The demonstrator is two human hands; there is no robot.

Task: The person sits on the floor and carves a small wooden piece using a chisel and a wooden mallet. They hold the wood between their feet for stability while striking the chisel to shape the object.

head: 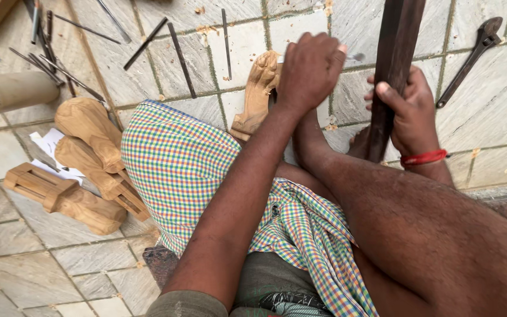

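My right hand (409, 111) is wrapped tight around one dark wooden mallet (395, 64), held upright, a red thread on that wrist. My left hand (311, 70) is clenched over a thin metal chisel (356, 57), only its tip showing past my fingers, set against one pale carved wood piece (259, 94) on the tiled floor (500, 117) just beyond my checked cloth (177, 158). Left of my knee: three more carved wooden pieces (89, 158), lying close together, partly on white paper (48, 147). Beyond them, about a dozen slim metal tools (180, 56) scattered loose. One adjustable wrench (470, 58) lies far right, well apart.
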